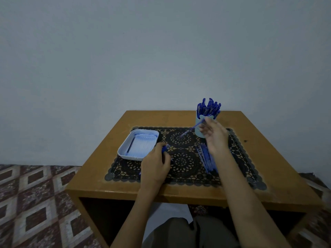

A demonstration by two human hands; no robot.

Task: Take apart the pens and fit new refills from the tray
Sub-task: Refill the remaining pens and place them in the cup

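Note:
A white tray (123,149) with thin refills stands on the left of the black lace mat (186,158). My left hand (155,164) rests on the mat beside the tray and grips a blue pen part (164,148). My right hand (214,136) is raised in front of a light blue cup (198,130) full of blue pens (208,107). It pinches a blue pen (192,129) that slants down to the left. Several blue pens (206,157) lie in a pile on the mat under my right wrist.
The mat covers a small brown wooden table (125,183) set against a plain wall. A patterned floor (35,203) shows on both sides. My knees (179,231) are under the table's front edge.

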